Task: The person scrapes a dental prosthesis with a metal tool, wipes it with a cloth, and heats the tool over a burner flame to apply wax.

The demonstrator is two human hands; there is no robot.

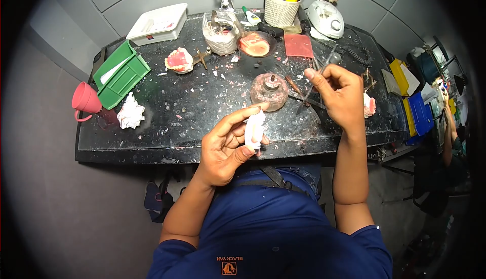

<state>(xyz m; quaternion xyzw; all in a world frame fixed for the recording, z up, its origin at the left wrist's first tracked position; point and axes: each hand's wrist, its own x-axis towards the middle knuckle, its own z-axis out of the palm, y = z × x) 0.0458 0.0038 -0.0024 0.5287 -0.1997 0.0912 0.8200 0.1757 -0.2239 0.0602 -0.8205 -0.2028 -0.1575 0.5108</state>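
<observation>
My left hand [223, 150] is raised in front of the table's near edge, its thumb and fingers closed around a whitish-pink dental cast [253, 128] turned on its side. Between the thumb and fingers of my right hand [338, 94] is a slim metal hand tool [328, 57], held above the right half of the table. A round glass spirit burner [268, 94] stands just beyond the cast. Several thin tools, one with a brown handle [292, 84], lie between the burner and my right hand. Another cast with pink wax [370, 106] shows partly behind my right wrist.
At the back are a wax-filled bowl [254, 44], a red wax sheet [298, 45], a cut plastic container [221, 41] and a tool basket [282, 11]. Leftward sit a cast [179, 60], green tray [121, 76], pink cup [86, 98] and crumpled tissue [131, 112]. Another person's arm [447, 127] shows far right.
</observation>
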